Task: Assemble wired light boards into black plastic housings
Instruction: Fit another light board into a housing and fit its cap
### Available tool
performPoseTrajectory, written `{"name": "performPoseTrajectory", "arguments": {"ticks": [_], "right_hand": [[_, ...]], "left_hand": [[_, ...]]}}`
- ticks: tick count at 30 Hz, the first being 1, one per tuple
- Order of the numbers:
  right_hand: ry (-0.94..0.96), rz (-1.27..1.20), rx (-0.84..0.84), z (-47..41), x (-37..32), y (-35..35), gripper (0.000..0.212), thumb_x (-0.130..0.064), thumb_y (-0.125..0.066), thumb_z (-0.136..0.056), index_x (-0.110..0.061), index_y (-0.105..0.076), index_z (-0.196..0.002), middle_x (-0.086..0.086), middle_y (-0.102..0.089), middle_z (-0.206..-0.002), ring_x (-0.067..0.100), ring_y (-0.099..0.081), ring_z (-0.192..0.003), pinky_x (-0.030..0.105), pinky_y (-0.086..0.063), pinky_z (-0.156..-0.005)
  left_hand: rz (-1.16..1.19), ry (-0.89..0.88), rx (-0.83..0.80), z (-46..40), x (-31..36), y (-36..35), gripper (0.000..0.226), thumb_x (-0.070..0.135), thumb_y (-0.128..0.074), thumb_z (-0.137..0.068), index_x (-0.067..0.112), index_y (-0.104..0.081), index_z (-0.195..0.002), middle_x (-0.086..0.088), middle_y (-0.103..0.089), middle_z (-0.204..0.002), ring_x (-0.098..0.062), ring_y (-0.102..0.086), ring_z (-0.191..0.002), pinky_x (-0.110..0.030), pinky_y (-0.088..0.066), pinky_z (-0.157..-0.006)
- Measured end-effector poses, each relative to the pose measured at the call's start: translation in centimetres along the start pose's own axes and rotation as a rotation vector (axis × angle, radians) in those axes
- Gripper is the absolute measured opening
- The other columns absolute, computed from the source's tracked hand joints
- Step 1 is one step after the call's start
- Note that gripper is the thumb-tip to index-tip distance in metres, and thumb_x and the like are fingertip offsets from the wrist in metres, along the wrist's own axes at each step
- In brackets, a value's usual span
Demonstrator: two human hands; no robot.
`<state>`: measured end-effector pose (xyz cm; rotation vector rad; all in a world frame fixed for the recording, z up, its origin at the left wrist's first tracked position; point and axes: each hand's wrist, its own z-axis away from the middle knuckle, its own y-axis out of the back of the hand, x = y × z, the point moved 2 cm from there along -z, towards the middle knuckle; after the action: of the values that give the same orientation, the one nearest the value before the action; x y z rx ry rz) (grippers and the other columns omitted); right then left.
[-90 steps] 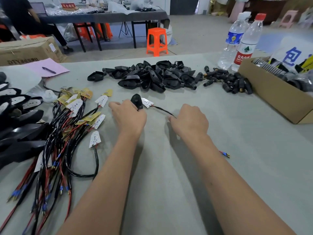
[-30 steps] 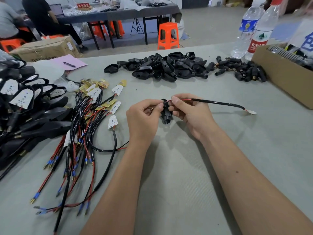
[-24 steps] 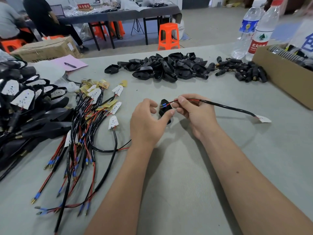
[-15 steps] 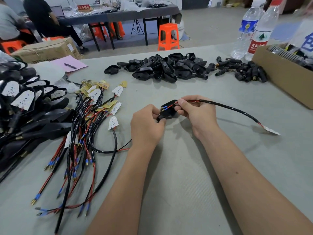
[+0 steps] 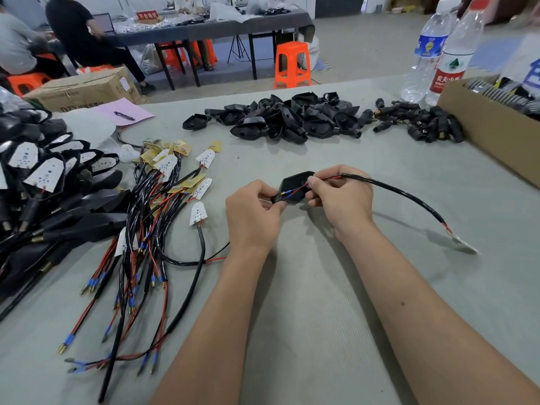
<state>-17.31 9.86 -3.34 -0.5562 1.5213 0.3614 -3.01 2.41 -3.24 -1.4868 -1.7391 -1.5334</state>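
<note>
Step in hand: threading the lead of a wired light board through a black plastic housing [image 5: 295, 185]. The left hand [image 5: 253, 213] pinches the narrow end of the housing between thumb and fingers, just above the counter [image 5: 321, 317]. The right hand [image 5: 340, 197] pinches the red and black wires [image 5: 296, 190] at the housing's open face; their blue-sleeved terminals point toward the narrow end. Both grips are clamped: left on the housing, right on the wires.

The black sheathed cable [image 5: 409, 197] arcs away to the right, and its white light board [image 5: 464, 244] lies on the counter, well apart from the housing.

Next move, as judged: feed the terminals out through the narrow end, then draw the cable through until the board seats in the open face. This calls for a steady housing and both wires kept together.

Stock on the counter: empty housings [image 5: 280, 121] in a pile at centre rear, black connectors [image 5: 420, 124] to their right, unassembled wired boards [image 5: 163, 206] at left, finished units [image 5: 43, 182] at far left.

Legible writing: the red-labelled water bottle [image 5: 455, 54] carries Chinese characters, seemingly the Nongfu Spring brand. A red sign [image 5: 147, 15] on the far table carries Chinese characters too small to read. The carton [image 5: 84, 89] print is not legible.
</note>
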Motion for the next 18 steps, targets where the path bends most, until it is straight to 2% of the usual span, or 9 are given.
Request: {"name": "performPoseTrajectory", "arguments": {"ticks": [4, 10, 14, 18], "right_hand": [[0.009, 0.035, 0.014, 0.03, -0.10, -0.05, 0.014, 0.003, -0.076, -0.086, -0.004, -0.068, -0.077, 0.013, -0.071, -0.063, 0.019, -0.068, -0.051, 0.025, -0.055, -0.050], [-0.035, -0.016, -0.082, -0.09, -0.15, 0.03, 0.007, 0.000, -0.077, -0.086, -0.002, -0.071, -0.084, 0.014, -0.075, -0.072, 0.020, -0.068, -0.054, 0.026, -0.054, -0.051], [-0.041, -0.078, -0.116, -0.14, -0.28, 0.24, 0.007, 0.002, -0.078, -0.086, 0.001, -0.071, -0.084, 0.013, -0.076, -0.074, 0.018, -0.066, -0.053, 0.024, -0.052, -0.049], [-0.016, -0.027, -0.147, -0.07, -0.17, 0.03, 0.010, -0.001, -0.079, -0.085, -0.003, -0.070, -0.082, 0.014, -0.076, -0.074, 0.017, -0.063, -0.048, 0.025, -0.049, -0.044]], "left_hand": [[0.016, 0.010, -0.002, 0.01, -0.07, 0.19, 0.019, 0.009, -0.086, -0.076, 0.017, -0.071, -0.083, 0.013, -0.067, -0.071, -0.006, -0.066, -0.062, -0.028, -0.057, -0.067], [0.029, 0.007, -0.043, 0.11, 0.13, 0.13, 0.021, 0.007, -0.087, -0.076, 0.017, -0.070, -0.084, 0.012, -0.065, -0.069, -0.007, -0.065, -0.064, -0.025, -0.056, -0.065], [0.080, 0.037, -0.033, 0.08, 0.22, 0.11, 0.020, 0.009, -0.087, -0.077, 0.017, -0.070, -0.084, 0.008, -0.069, -0.072, -0.006, -0.067, -0.064, -0.021, -0.056, -0.064], [0.128, 0.037, -0.013, -0.01, 0.14, 0.04, 0.019, 0.011, -0.088, -0.078, 0.016, -0.070, -0.084, 0.010, -0.070, -0.074, -0.005, -0.068, -0.066, -0.017, -0.054, -0.064]]}}
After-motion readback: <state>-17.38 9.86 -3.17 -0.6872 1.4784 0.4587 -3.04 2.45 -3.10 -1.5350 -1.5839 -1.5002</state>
